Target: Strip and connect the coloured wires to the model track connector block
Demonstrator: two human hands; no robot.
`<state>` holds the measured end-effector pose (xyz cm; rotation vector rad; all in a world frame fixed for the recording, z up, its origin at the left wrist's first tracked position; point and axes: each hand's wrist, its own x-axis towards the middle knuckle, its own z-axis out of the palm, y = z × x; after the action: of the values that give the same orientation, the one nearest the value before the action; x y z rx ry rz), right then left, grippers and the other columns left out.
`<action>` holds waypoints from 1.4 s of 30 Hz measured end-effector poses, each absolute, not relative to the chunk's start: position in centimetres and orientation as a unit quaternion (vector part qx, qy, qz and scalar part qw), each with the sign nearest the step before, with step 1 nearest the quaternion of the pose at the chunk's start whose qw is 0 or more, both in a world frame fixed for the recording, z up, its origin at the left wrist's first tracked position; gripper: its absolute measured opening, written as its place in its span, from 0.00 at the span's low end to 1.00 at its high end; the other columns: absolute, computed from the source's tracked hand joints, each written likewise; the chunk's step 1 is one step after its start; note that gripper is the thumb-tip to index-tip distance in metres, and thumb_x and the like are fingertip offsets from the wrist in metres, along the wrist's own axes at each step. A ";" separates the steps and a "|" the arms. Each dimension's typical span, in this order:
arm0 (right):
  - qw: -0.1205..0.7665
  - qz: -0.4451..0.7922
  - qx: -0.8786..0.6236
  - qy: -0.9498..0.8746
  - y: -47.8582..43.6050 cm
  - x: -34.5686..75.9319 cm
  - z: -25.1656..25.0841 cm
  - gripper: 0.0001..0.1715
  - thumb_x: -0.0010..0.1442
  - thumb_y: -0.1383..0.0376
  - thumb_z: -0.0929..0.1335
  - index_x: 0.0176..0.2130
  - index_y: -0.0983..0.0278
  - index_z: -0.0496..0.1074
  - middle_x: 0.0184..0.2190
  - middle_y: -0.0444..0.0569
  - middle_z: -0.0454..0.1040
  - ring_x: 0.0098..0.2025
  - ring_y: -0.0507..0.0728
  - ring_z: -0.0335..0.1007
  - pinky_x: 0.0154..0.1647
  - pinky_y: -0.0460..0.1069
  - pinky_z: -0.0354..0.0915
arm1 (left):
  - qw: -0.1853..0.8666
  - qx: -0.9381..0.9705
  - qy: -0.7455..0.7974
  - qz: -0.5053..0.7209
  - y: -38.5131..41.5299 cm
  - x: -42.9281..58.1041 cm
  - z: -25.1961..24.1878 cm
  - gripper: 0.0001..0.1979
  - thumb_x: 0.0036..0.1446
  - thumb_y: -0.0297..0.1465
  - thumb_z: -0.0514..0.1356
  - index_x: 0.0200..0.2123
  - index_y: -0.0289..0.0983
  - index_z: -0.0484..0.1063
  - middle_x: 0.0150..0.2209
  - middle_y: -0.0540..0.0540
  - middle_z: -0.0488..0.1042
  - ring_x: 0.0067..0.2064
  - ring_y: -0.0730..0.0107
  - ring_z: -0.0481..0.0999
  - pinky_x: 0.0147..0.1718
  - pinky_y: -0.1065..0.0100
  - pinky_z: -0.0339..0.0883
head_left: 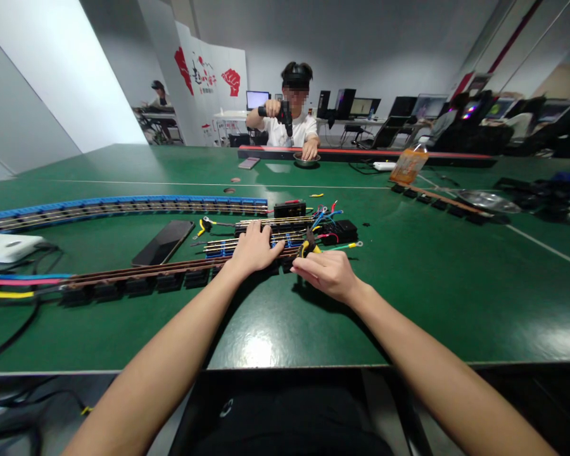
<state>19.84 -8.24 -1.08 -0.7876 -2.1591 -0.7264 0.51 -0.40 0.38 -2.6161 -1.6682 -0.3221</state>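
The brown-railed strip (161, 275) lies on the near half of the table, its long bars set along a row of black blocks. The left hand (255, 250) lies palm down over its right part, fingers spread; the right hand (330, 273) curls around a black-and-yellow tool (308, 244), its exact kind unclear. Shorter rail pieces (213, 246) and tangled wires (330, 214) crowd close behind the hands. A dark phone (165, 244) lies just behind the strip, with a blue curved track (123, 206) beyond. The green table (432, 304) shines with reflections. Opposite, a co-worker (308, 130) holds a drill (285, 114), one hand at a metal bowl (306, 163).
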 end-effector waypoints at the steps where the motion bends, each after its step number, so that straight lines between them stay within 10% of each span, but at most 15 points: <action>1: 0.350 -0.283 -0.300 -0.841 -8.3 19.8 -1.0 0.15 0.70 0.60 0.65 0.33 0.61 0.76 0.19 0.39 0.70 0.20 0.47 0.61 0.25 0.46 0.52 | 0.011 -0.839 -0.534 -0.104 -0.4 0.5 0.4 0.28 0.66 0.49 0.47 0.54 0.34 0.68 0.62 0.31 0.63 0.64 0.45 0.62 0.57 0.48 0.65; 19: 0.323 -0.262 -0.278 -0.866 -8.5 19.9 -0.3 0.13 0.68 0.59 0.67 0.34 0.59 0.77 0.18 0.38 0.68 0.20 0.46 0.57 0.24 0.47 0.49 | 0.002 -0.839 -0.533 -0.111 -0.4 0.5 0.4 0.28 0.66 0.49 0.48 0.54 0.32 0.68 0.63 0.29 0.62 0.65 0.43 0.61 0.57 0.47 0.64; 42: 0.615 -0.075 -0.443 -0.648 -8.4 20.3 -0.7 0.04 0.66 0.63 0.67 0.41 0.61 0.69 0.20 0.39 0.72 0.16 0.48 0.67 0.17 0.43 0.62 | 0.017 -0.844 -0.522 -0.122 -0.6 0.5 0.3 0.25 0.66 0.48 0.49 0.52 0.34 0.70 0.60 0.33 0.65 0.63 0.47 0.63 0.56 0.51 0.66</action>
<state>20.34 -8.42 -0.74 -1.0217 -1.4933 -0.1729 0.46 -0.55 0.30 -2.6228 -1.6222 -0.3786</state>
